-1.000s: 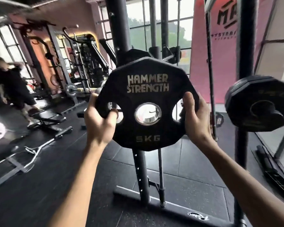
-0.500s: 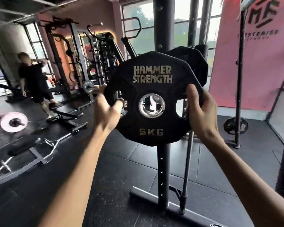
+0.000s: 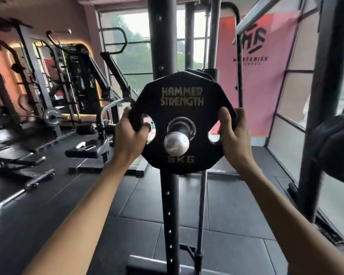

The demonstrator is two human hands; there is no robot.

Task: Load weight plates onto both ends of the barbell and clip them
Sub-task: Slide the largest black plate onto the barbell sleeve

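A black 5 kg "Hammer Strength" weight plate stands upright at chest height in front of me. My left hand grips its left edge, fingers curled through the left hand-hole. My right hand grips its right edge, thumb on the front face. The silver end of the barbell sleeve pokes through the plate's centre hole toward me. Another black plate shows just behind the top edge, further along the sleeve.
A black rack upright runs straight down behind the plate to a base on the rubber floor. A dark weight plate hangs at the right edge on another post. Benches and machines fill the left side.
The view swung and closed in. The plate, held free in the air before, now sits on the barbell sleeve, whose end sticks out through the centre hole. Both hands keep their grip.
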